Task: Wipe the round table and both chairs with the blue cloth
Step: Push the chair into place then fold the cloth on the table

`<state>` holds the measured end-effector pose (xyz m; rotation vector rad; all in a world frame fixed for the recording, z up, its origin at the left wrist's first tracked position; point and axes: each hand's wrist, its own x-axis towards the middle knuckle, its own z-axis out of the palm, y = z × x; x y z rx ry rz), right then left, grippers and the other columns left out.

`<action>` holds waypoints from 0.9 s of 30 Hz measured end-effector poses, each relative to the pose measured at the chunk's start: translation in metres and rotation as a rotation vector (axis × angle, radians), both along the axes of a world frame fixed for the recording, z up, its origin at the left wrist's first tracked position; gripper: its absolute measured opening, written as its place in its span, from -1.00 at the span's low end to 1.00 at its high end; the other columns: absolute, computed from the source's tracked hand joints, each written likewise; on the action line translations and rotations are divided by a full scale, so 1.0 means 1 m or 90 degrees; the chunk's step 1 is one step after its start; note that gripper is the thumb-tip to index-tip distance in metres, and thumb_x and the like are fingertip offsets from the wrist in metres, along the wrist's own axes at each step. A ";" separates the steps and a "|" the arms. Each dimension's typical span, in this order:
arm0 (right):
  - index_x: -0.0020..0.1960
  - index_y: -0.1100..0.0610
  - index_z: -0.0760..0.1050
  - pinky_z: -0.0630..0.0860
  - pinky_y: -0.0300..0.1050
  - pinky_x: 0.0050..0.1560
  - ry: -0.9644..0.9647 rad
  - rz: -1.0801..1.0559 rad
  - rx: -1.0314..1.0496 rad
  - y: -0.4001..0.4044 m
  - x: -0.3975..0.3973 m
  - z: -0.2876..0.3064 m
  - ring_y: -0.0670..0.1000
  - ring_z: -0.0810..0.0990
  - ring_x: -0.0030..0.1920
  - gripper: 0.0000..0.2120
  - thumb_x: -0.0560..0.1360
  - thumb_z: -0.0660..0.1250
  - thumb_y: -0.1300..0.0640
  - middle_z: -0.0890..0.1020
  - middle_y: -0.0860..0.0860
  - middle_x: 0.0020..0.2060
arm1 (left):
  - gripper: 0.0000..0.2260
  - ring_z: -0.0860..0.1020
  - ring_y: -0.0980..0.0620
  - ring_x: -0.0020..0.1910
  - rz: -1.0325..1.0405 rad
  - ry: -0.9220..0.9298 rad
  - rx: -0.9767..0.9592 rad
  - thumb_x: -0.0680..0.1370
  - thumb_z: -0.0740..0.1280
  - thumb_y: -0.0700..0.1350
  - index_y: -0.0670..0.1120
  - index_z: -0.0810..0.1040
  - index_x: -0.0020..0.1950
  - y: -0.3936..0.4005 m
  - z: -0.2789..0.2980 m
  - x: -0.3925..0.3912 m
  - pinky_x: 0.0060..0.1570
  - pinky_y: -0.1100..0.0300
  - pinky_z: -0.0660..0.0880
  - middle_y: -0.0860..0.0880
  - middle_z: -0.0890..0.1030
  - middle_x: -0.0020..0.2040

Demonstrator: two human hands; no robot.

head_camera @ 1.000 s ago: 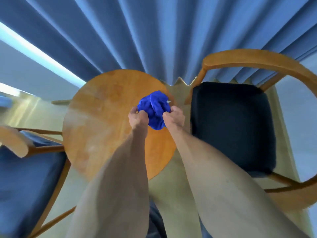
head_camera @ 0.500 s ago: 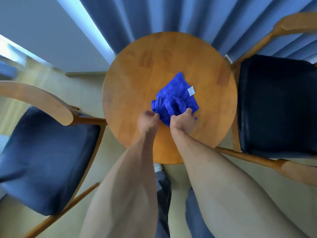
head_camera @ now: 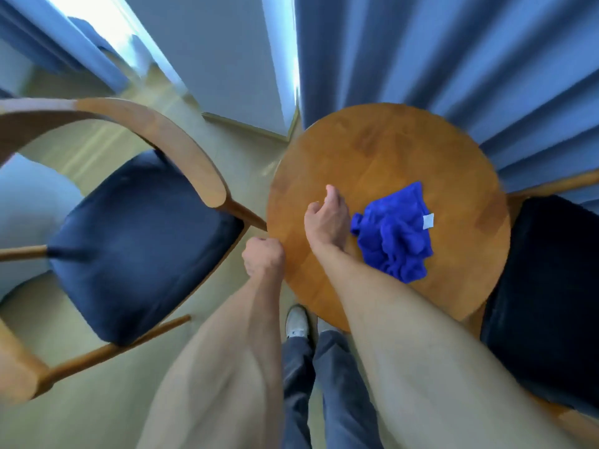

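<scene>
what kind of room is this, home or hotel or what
Probably a sitting corner by a window in a hotel room or flat; I can't tell which. A small round wooden table stands between two wooden armchairs with dark blue cushions, against long pleated blue curtains.

Both forearms are bare to the edge of the view, with no sleeves, watch or rings showing. The legs wear dark blue-grey trousers (head_camera: 327, 384). One foot shows in a light grey-white sneaker (head_camera: 296, 321) with a dark mark near its heel.
</scene>
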<state>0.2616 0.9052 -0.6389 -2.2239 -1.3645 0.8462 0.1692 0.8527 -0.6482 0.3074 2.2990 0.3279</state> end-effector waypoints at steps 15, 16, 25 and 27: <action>0.20 0.15 0.45 0.50 0.00 0.13 0.073 0.365 -0.251 -0.118 -0.274 0.043 0.19 0.53 0.13 -0.73 0.50 0.20 0.22 0.57 0.15 0.16 | -0.79 0.55 -0.15 0.09 0.226 0.156 0.013 0.54 0.25 -0.18 -0.08 0.54 0.14 -0.118 0.076 -0.265 -0.02 0.10 0.43 -0.10 0.57 0.13; 0.20 0.14 0.44 0.48 0.01 0.16 0.051 0.356 -0.255 -0.125 -0.284 0.041 0.19 0.52 0.14 -0.73 0.50 0.19 0.22 0.55 0.14 0.16 | -0.79 0.54 -0.15 0.10 0.205 0.185 0.004 0.55 0.25 -0.17 -0.08 0.54 0.16 -0.129 0.077 -0.282 -0.01 0.08 0.44 -0.09 0.55 0.14; 0.23 0.05 0.39 0.19 0.13 0.33 -0.273 0.255 -0.247 -0.198 -0.402 0.031 0.21 0.34 0.25 -0.61 0.42 0.30 0.11 0.40 0.19 0.27 | -0.65 0.28 -0.19 0.38 -0.132 0.334 -0.083 0.46 0.32 -0.19 -0.01 0.40 0.23 -0.206 0.058 -0.446 0.27 -0.04 0.31 -0.18 0.30 0.41; 0.25 0.06 0.37 0.19 0.15 0.33 -0.269 0.232 -0.260 -0.218 -0.434 0.032 0.23 0.33 0.26 -0.60 0.43 0.30 0.08 0.38 0.21 0.29 | -0.65 0.30 -0.20 0.35 -0.199 0.340 -0.077 0.44 0.32 -0.17 0.00 0.37 0.20 -0.221 0.056 -0.474 0.23 -0.06 0.32 -0.19 0.31 0.39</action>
